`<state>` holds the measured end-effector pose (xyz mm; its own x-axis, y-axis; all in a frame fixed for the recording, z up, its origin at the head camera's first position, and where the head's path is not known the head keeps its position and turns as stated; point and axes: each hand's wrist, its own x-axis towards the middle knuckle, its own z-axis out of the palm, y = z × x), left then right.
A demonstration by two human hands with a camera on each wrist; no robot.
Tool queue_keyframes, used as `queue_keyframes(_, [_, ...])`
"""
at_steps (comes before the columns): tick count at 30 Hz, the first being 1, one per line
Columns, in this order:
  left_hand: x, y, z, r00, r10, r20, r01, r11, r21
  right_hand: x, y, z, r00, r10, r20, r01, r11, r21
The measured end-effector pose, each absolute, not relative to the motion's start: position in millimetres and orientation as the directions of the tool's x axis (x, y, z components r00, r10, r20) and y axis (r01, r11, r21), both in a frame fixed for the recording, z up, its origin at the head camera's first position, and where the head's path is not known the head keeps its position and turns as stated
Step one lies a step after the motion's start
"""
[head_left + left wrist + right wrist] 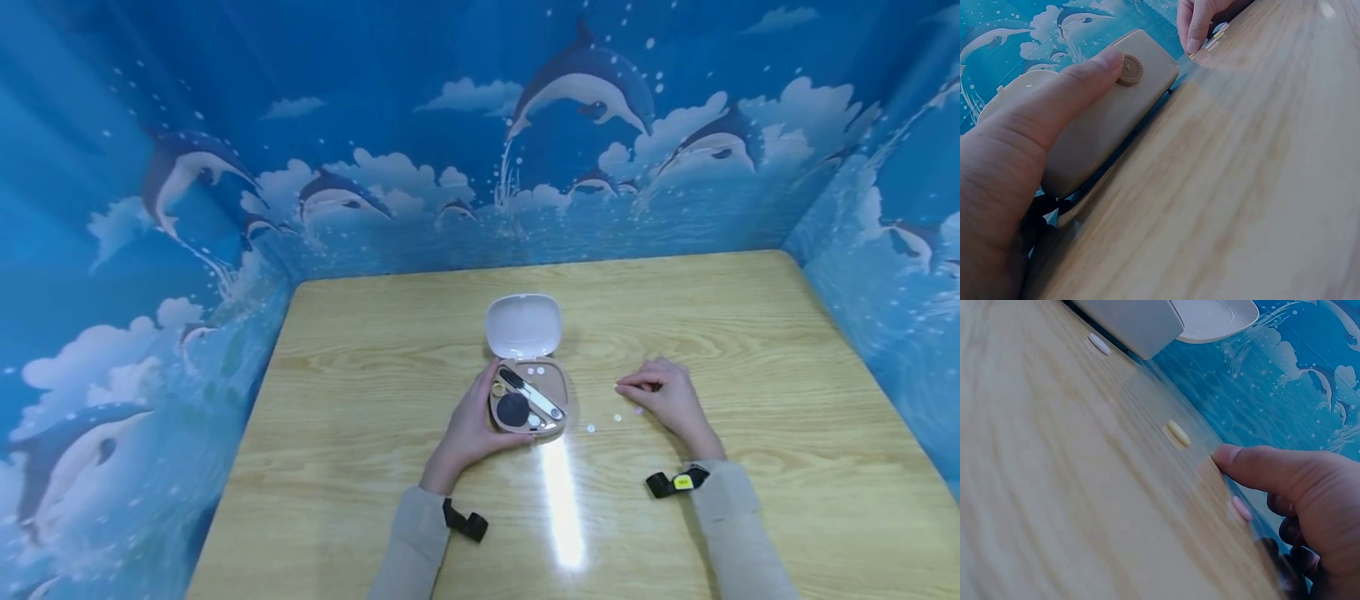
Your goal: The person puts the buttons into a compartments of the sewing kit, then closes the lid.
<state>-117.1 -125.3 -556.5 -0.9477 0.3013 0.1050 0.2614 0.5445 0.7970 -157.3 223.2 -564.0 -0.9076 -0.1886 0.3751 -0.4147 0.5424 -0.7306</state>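
Note:
In the head view my left hand [472, 425] grips a small beige sewing box [557, 379] by its left and front sides. The left wrist view shows its thumb beside a round button-shaped catch [1130, 69]. The box's white lid [523, 327] is raised. Inside lie thread snips [534, 395], a black disc [513, 410], a gold-coloured ring [498, 389] and several small white pieces. To the right, my right hand [667, 400] pinches a tiny button at the tabletop, mostly hidden by thumb and forefinger. Near it lie a pale button [590, 428], a yellowish button [1179, 434] and a pink button [1241, 509].
The wood-grain table [360, 358] carries the box and buttons. A blue dolphin-print curtain [420, 167] stands along its back and both sides. Each wrist wears a black camera strap [678, 482]. A bright light reflection [561, 508] crosses the tabletop before the box.

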Motion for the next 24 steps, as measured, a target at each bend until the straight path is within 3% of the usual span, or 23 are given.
queue_keyframes(24, [-118,-125,-556,-0.95,0.298,0.094,0.251,0.547,0.799,-157,215,-536,-0.973,-0.097,0.209,-0.228,0.527,-0.819])
